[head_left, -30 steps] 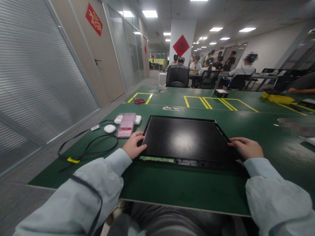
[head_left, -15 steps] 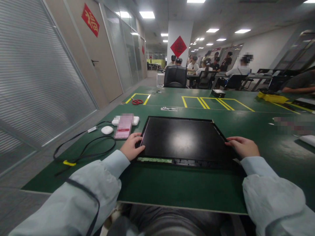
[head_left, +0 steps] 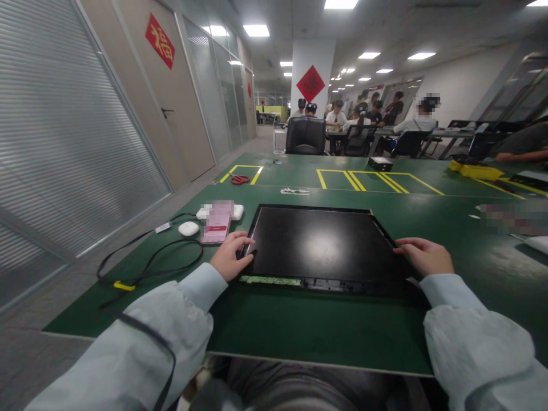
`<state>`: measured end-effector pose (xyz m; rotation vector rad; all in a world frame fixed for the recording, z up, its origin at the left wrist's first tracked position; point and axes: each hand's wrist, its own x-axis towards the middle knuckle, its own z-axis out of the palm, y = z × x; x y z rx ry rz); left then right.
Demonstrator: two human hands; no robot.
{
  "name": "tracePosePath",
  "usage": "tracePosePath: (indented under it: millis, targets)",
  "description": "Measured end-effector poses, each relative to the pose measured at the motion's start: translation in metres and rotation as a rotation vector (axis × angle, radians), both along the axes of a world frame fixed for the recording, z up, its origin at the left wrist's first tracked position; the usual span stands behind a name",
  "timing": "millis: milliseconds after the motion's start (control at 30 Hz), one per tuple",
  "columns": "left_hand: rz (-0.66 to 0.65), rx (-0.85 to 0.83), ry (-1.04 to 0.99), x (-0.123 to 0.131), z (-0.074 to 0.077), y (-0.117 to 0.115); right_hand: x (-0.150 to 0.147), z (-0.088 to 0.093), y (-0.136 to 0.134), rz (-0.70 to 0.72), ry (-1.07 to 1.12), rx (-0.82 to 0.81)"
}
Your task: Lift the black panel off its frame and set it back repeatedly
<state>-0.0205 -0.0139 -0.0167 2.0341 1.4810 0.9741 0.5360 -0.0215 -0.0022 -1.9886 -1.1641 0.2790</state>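
Observation:
A black display panel (head_left: pixel 319 242) rests on the green tabletop, its dark screen facing up with a bright reflection in the middle. Along its near edge runs a green circuit strip (head_left: pixel 270 281), bare on the left part. My left hand (head_left: pixel 229 256) grips the panel's left edge, with the thumb near the front and the fingers further back. On the opposite side, my right hand (head_left: pixel 426 256) pinches the right edge between thumb and fingers. The fingertips under the edges are hidden.
Left of the panel lie a phone (head_left: pixel 216 224), a white rounded case (head_left: pixel 188 229) and a black strap (head_left: pixel 149 262). Red-handled scissors (head_left: pixel 240 179) lie further back, near yellow tape outlines. A black box (head_left: pixel 380 164) and yellow tray (head_left: pixel 476 170) stand at the far right.
The view has shifted very slightly. Both hands keep their places at the panel's sides, and the panel stays on the table.

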Motion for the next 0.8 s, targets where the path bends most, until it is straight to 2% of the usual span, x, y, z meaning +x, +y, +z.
tracePosePath:
  millis: [267,367,500,800]
  targets:
    - [0.037,0.046,0.085,0.0,-0.005,0.006,0.008,-0.006,0.003,-0.037,-0.021,-0.012]
    - [0.091,0.021,0.115,0.002,-0.01,0.007,0.01,-0.012,0.009,0.017,0.017,-0.111]
    - [0.049,-0.043,0.144,0.001,-0.009,0.006,0.014,-0.018,0.016,0.075,0.027,-0.204]
    - [0.013,-0.046,-0.068,0.0,-0.007,0.007,0.022,-0.029,0.021,0.1,-0.073,-0.126]
